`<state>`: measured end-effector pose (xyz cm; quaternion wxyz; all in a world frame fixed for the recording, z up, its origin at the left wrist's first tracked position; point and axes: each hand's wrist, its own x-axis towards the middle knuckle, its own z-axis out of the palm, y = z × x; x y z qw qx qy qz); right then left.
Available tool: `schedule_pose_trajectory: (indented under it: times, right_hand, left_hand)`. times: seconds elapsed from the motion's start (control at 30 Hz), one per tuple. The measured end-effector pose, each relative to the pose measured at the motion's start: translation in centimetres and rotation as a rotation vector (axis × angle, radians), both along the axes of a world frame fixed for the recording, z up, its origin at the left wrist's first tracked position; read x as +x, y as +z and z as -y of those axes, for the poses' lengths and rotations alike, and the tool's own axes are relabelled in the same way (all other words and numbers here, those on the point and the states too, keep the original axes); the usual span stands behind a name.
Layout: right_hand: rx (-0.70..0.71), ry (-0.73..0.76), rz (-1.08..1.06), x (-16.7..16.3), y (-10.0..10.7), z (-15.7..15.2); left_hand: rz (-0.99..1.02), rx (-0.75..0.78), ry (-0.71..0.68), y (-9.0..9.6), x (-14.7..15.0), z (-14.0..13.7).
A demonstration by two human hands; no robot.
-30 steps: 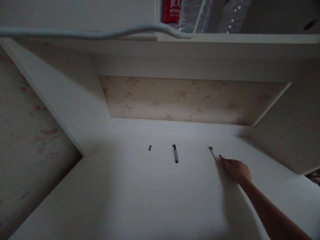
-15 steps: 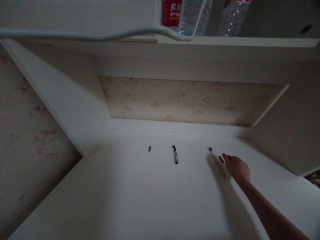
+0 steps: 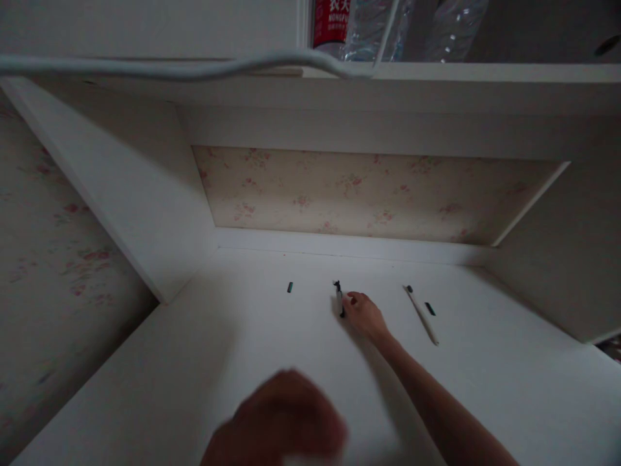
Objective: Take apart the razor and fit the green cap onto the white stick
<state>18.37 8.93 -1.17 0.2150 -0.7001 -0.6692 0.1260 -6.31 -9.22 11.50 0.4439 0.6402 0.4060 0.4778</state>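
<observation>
Two hands over a white worktop [image 3: 252, 336] — the right hand [image 3: 365, 315], fingers curled, touches a black pen [image 3: 340, 298] mid-worktop; the blurred left hand [image 3: 279, 421] hovers near, its grip impossible to tell.

On the tabletop [image 3: 242, 362], three small things lie in a row near the back wall [image 3: 369, 194]: a short cap [image 3: 290, 287] at the left, a pen [image 3: 339, 299] in the middle, and a long stick [image 3: 422, 314] at the right with a second cap [image 3: 429, 309] just beside it. The right hand [image 3: 365, 313] rests at the pen, touching it. The left hand [image 3: 279, 421] hangs nearer the front edge, left of the right forearm. Above, bottles [image 3: 369, 26] stand on a shelf [image 3: 485, 71].
</observation>
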Motion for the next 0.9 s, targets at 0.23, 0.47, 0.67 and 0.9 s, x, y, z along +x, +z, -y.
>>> schedule_pose_trajectory:
  times: [0.23,0.47,0.67,0.9]
  right_hand:
    - [-0.057,-0.064,-0.026,-3.4,0.1,-2.3]
    - [-0.059,-0.106,-0.360,-3.0,0.3,-1.5]
    - [-0.082,-0.054,-0.893,-3.8,0.3,2.6]
    - [-0.083,-0.049,-1.393,-4.7,0.5,7.2]
  left_hand:
    - [-0.467,0.195,0.037,-6.1,-0.2,-14.8]
    - [-0.891,0.284,0.013,-11.4,-3.3,-23.0]
    - [-0.940,0.274,-0.069,-12.9,-3.2,-25.4]
    - [-0.971,0.284,-0.115,-13.4,-3.4,-25.5]
